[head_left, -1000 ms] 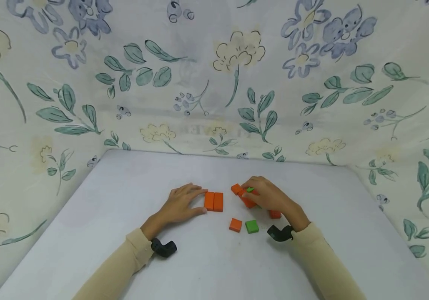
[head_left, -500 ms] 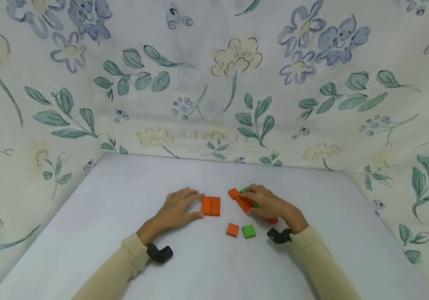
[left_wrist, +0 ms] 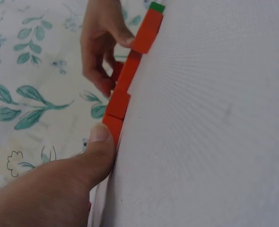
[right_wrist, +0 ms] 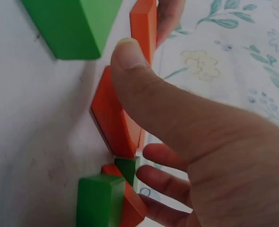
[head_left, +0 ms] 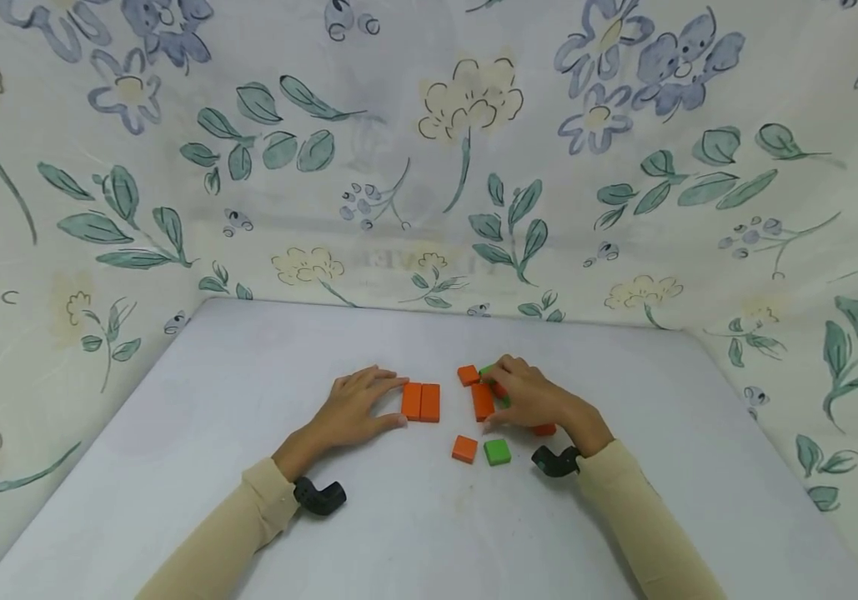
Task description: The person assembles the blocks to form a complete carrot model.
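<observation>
Two orange rectangular blocks lie side by side on the white table, long edges together. My left hand pinches the left orange block at its ends, index finger at the far corner and thumb at the near one. The right-hand block of that pair sits against it. To the right, my right hand holds a third orange block between thumb and fingers, low at the table. In the right wrist view the thumb overlaps this block. More green and orange blocks are partly hidden under the right hand.
A small orange square block and a green square block lie in front of the right hand. Another orange square is beyond the held block. An orange block shows beside the right wrist. A flowered cloth hangs behind the table.
The third orange block has turned from slanting to nearly parallel with the pair, with my right hand on it. My left hand has stayed at the pair.
</observation>
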Motion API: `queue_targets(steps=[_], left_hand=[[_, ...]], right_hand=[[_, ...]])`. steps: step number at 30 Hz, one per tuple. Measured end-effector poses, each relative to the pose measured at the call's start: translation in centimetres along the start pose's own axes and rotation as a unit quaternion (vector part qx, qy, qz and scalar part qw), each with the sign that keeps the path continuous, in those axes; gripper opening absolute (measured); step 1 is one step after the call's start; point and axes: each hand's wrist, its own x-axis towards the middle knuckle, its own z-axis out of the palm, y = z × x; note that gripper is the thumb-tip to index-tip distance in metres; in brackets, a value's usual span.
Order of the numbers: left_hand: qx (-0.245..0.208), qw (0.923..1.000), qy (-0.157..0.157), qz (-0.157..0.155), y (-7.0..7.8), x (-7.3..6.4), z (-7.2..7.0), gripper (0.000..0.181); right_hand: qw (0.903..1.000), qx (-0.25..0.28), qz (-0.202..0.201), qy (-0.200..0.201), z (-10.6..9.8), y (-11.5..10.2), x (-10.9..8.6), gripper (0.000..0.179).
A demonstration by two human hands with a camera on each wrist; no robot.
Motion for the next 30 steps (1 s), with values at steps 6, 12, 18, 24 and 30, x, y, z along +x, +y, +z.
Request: queue_targets(steps=[6,12,18,24,30], left_hand=[[-0.004,1.0000,-0.005,0.000,0.1,0.0,0.0,0.068],[-0.005,0.9999,-0.009,-0.007,0.1,0.0,-0.2,0.067],[-0.014,0.9998,-0.006,-0.011,0.1,0.0,-0.1,0.068],[-0.016,0.9997,-0.009,-0.016,0.1,-0.2,-0.1,0.069],[-0.011,0.9999,-0.006,-0.009,0.2,-0.1,-0.2,0.069]], right_hand=[[0.9999,-0.004,0.005,-0.011,0.0,0.2,0.0,0.059],[1.0000,0.009,-0.001,-0.002,-0.2,-0.2,0.0,0.058],[0.9967,0.058,-0.040,0.041,-0.7,-1.1,0.2,0.059],[0.9925,0.098,-0.055,0.048,0.3,-2.1,0.8,0.060],[0.9932,0.108,-0.028,0.033,1.5,-2.8,1.4,0.058]])
